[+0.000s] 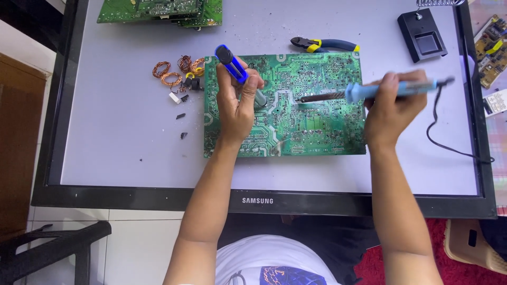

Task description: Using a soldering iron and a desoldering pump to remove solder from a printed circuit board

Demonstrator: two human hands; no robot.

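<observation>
I see the circuit board (306, 113) lying mid-way on the flat monitor panel (105, 132). Left of the board sit wire coils (177, 68); behind it lie pliers (325, 45); behind and right stands an iron stand (422, 36); another board (158, 10) lies behind-left.

The scene is evenly and brightly lit from above; the pale screen surface (121, 121) is rendered without hard glare. Soft, short shadows are cast beneath the left hand (236, 108) and right hand (393, 108) onto the green circuit board (317, 126). Focus is sharp at centre. The dark corners beyond the screen's edges are underexposed, and slight wide-angle bowing is seen along its frame.
</observation>
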